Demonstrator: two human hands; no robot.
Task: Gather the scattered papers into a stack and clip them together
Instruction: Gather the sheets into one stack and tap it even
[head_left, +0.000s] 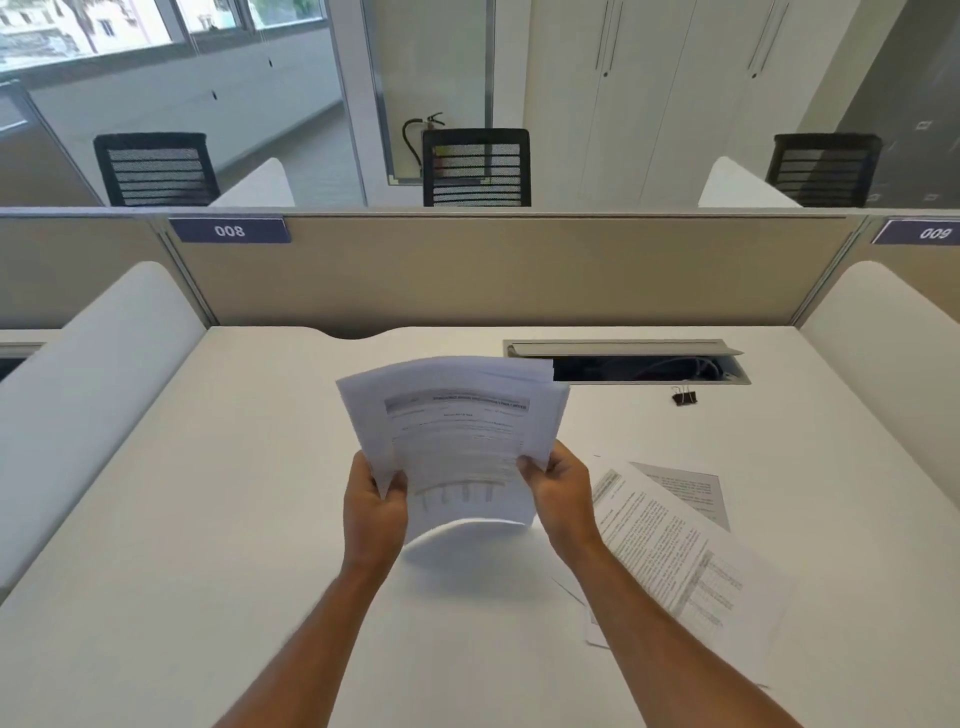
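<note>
A stack of printed white papers (452, 431) is held up above the middle of the white desk (234, 519), its sheets uneven at the top and its lower edge curling. My left hand (375, 512) grips the stack's lower left edge. My right hand (558, 493) grips its lower right edge, thumb on the front sheet. More printed papers (675, 545) lie loose and overlapping on the desk to the right of my right arm. A small black binder clip (683, 397) sits on the desk at the back right, apart from both hands.
An open cable hatch (639, 364) with wires inside is set into the desk behind the clip. A beige partition (493, 270) closes the back of the desk. White side dividers (93, 353) stand at left and right. Black mesh chairs (475, 166) stand beyond the partition.
</note>
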